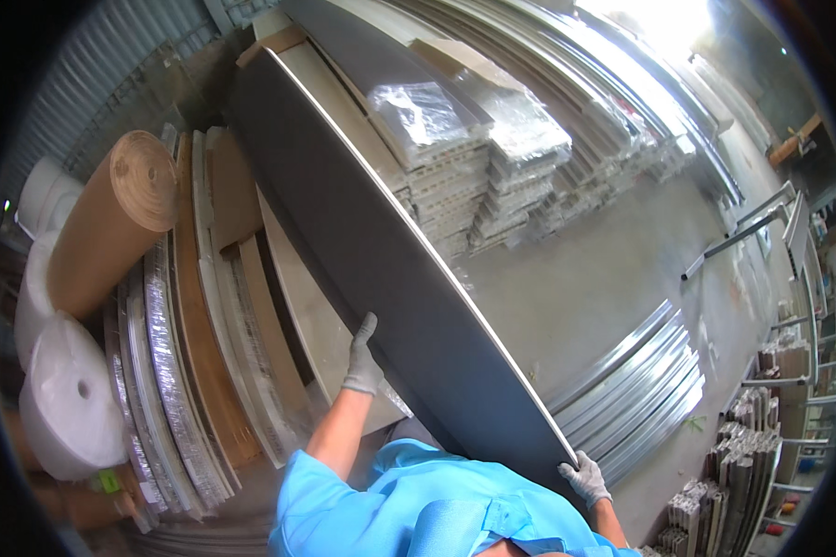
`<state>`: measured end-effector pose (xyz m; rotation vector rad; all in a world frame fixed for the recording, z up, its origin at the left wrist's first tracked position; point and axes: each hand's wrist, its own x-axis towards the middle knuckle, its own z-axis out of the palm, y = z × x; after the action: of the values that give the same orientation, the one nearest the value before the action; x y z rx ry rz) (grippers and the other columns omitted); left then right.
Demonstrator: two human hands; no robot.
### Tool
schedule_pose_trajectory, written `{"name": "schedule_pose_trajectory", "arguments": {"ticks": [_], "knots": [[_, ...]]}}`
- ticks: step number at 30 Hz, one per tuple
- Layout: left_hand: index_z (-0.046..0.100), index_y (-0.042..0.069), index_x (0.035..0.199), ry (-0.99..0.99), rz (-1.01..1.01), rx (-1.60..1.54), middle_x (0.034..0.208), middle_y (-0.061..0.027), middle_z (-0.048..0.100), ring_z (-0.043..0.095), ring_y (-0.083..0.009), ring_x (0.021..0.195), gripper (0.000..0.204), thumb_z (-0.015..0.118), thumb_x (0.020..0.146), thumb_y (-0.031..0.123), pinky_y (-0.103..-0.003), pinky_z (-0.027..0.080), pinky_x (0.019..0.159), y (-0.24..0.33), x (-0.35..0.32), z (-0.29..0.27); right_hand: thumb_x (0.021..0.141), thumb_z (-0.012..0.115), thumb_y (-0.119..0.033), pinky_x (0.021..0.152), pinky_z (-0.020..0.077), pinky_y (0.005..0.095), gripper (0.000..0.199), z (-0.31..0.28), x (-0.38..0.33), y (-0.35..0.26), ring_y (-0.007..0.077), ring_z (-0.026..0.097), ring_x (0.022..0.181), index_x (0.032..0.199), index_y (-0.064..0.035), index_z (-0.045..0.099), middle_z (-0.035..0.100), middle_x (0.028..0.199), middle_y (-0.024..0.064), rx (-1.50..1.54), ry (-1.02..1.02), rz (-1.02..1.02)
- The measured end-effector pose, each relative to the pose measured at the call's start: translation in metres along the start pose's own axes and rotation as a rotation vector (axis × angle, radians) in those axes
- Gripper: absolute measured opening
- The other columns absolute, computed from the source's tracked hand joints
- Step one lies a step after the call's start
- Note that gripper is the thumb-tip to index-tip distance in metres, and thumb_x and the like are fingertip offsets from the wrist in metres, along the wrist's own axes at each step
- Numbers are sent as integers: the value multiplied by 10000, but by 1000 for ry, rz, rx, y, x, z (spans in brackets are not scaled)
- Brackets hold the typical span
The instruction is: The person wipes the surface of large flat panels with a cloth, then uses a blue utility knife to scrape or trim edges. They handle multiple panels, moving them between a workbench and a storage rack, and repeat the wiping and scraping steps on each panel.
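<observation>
Panel [372,251] of dark grey, long and pale along one edge, slants from the stacks at upper left down to the body of a person in a light blue shirt [381,506]. The left hand [364,360], in a grey glove, holds the long left edge, one digit laid up the dark face and the other fingers mostly hidden; the right hand [585,479], gloved alike, has its fingers bent over the pale edge at the near right corner. Crowding the left side are upright boards [204,353], some wrapped in clear plastic, with a tall brown roll [102,227] and bulky white rolls [72,399] beyond them, near a corrugated wall [93,70]. Stacks of plastic-wrapped planks [446,200] rise close along the right of the far half; whether the far end touches anything there cannot be told. Shiny metal strips [632,395] lie side by side on the grey floor [576,269], just beside the near right edge, a low obstacle next to the right hand. Farther right, well apart from the load, stand a metal frame [748,230] and, below it, bundled profiles [743,464] beside a rack with pale bars [776,382].
</observation>
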<state>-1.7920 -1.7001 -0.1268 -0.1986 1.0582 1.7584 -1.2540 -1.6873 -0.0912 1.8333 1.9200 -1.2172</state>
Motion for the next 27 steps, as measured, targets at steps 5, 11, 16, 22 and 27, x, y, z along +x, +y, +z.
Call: {"name": "schedule_pose_trajectory", "arguments": {"ticks": [5, 11, 16, 22, 27], "knots": [[513, -3, 1429, -79, 2, -5, 1408, -147, 572, 535, -326, 1285, 696, 647, 951, 485, -473, 421, 1115, -34, -44, 47, 745, 727, -614, 917, 487, 512, 661, -31, -34, 39, 435, 620, 1051, 1037, -30, 624, 653, 1064, 223, -81, 167, -58], [466, 63, 1489, -337, -7, 24, 1483, -123, 505, 491, -342, 1322, 717, 583, 974, 548, -494, 390, 1132, -51, -44, 120, 760, 663, -770, 900, 494, 518, 814, -43, -49, 80, 438, 631, 1037, 1032, -6, 591, 639, 1027, 241, -25, 311, -74], [456, 82, 1502, -395, -50, 94, 1503, -106, 486, 463, -335, 1350, 708, 565, 983, 551, -493, 372, 1145, -80, -27, 168, 784, 641, -775, 922, 500, 512, 817, -61, -34, 109, 421, 642, 1061, 1063, -8, 615, 660, 1063, 240, 2, 359, -18], [453, 59, 1499, -449, -168, 85, 1509, -131, 473, 456, -334, 1356, 716, 553, 986, 549, -486, 368, 1153, -122, 16, 246, 762, 666, -769, 920, 498, 499, 792, -93, -1, 125, 408, 646, 1063, 1041, -27, 641, 666, 1067, 228, 45, 357, 113], [455, 29, 1488, -508, -237, 115, 1484, -142, 494, 484, -332, 1333, 729, 620, 960, 503, -471, 388, 1146, -148, 83, 339, 740, 682, -772, 846, 509, 498, 769, -142, 31, 119, 428, 658, 971, 959, -37, 624, 671, 948, 220, 95, 518, 188]]}}
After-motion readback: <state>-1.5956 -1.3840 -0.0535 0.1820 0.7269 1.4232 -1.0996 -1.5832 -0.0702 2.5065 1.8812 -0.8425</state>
